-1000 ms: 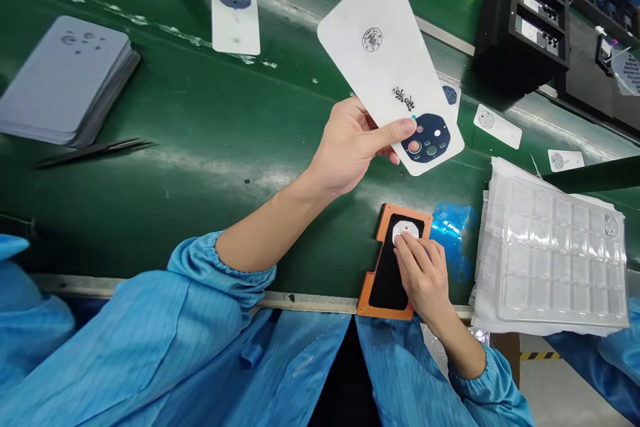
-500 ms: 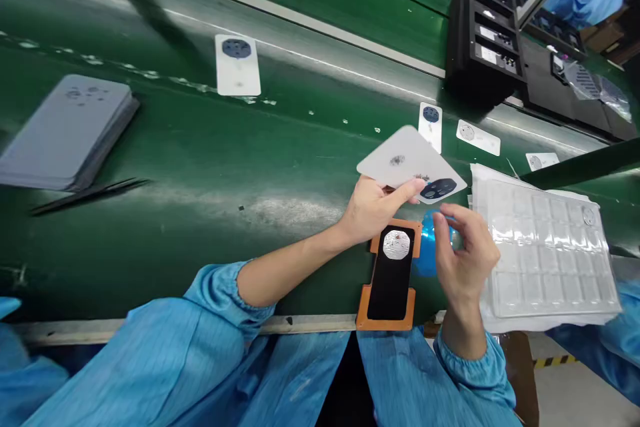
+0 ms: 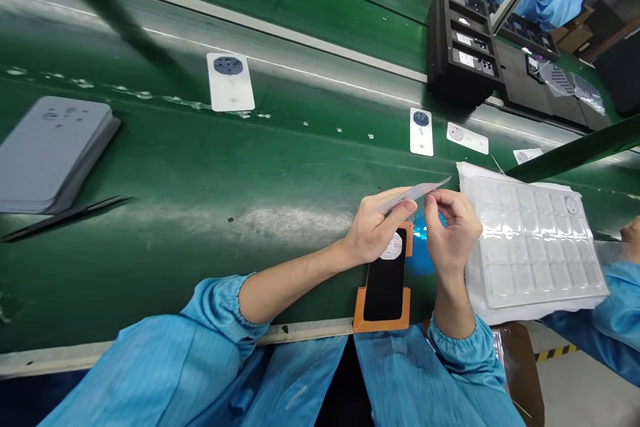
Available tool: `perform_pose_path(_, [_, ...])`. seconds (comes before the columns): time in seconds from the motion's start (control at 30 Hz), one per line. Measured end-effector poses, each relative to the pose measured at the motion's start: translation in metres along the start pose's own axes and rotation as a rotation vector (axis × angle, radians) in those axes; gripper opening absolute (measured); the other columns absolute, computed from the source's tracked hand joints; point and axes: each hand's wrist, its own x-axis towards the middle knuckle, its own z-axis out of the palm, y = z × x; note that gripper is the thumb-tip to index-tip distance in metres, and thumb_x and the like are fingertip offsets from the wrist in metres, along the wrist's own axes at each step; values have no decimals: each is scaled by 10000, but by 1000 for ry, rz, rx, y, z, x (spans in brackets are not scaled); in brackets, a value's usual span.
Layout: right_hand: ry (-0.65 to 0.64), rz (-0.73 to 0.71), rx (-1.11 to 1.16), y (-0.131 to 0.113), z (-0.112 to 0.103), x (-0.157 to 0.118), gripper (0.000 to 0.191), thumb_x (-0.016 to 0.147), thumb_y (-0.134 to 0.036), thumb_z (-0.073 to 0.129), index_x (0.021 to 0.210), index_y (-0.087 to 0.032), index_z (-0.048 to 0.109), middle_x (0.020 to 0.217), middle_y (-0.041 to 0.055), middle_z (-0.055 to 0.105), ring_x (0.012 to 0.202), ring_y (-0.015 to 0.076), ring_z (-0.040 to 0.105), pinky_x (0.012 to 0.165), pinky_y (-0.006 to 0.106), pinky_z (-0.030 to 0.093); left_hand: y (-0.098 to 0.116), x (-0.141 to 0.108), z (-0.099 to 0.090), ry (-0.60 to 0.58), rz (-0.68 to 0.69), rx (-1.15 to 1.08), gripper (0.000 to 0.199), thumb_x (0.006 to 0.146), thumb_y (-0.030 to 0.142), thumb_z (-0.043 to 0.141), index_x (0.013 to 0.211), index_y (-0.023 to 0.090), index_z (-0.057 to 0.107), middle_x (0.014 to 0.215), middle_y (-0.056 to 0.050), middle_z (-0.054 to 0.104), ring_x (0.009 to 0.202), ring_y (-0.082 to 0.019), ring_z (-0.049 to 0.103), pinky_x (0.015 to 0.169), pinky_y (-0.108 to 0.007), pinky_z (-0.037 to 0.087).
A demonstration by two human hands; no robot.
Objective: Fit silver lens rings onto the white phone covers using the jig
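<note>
One card, tilted in the left hand, is barely legible.

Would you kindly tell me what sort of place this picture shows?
It looks like a factory assembly line, judging by the long green workbench, the clear compartmented tray and the orange-and-black fixture.

Left fingers are lowering the white card, tilting it nearly edge-on; right fingers are nearing its edge.
</note>
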Motion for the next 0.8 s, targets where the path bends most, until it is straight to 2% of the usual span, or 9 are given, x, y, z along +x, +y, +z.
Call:
perform_pose_path(0.2, [-7,9,28,1,1,1,74,919,-240,650,869,-206,691,890,49,713,830,169,695,739,332,627,4,2,1,-2,53,3,445,1036,497,513,1228,173,749,1191,-109,758,1161,-261,704,1005,-360,568])
perform_pose_path(0.37, [0,-8,61,0,2,3,80,921,-204,630,866,-201,687,884,49,712,833,166,693,736,330,618,-2,1,-1,-1,61,28,433,1031,481,532,1260,176,737,1260,-111,735,1205,-265,685,1046,-357,549])
perform_pose_path(0.57, [-28,-6,88,-1,0,4,79,926,-220,643,864,-210,692,896,47,726,868,175,705,765,342,622,-3,-2,-2,-3,16,26,463,1041,503,500,1311,190,710,1299,-102,717,1148,-246,702,968,-327,578])
perform_pose_path(0.8, [-1,-31,81,2,4,3,85,921,-190,625,881,-205,698,919,55,730,875,176,709,758,336,617,-3,-3,1,-3,32,31,452,1044,486,498,1325,196,700,1336,-94,700,1230,-258,670,1045,-364,564])
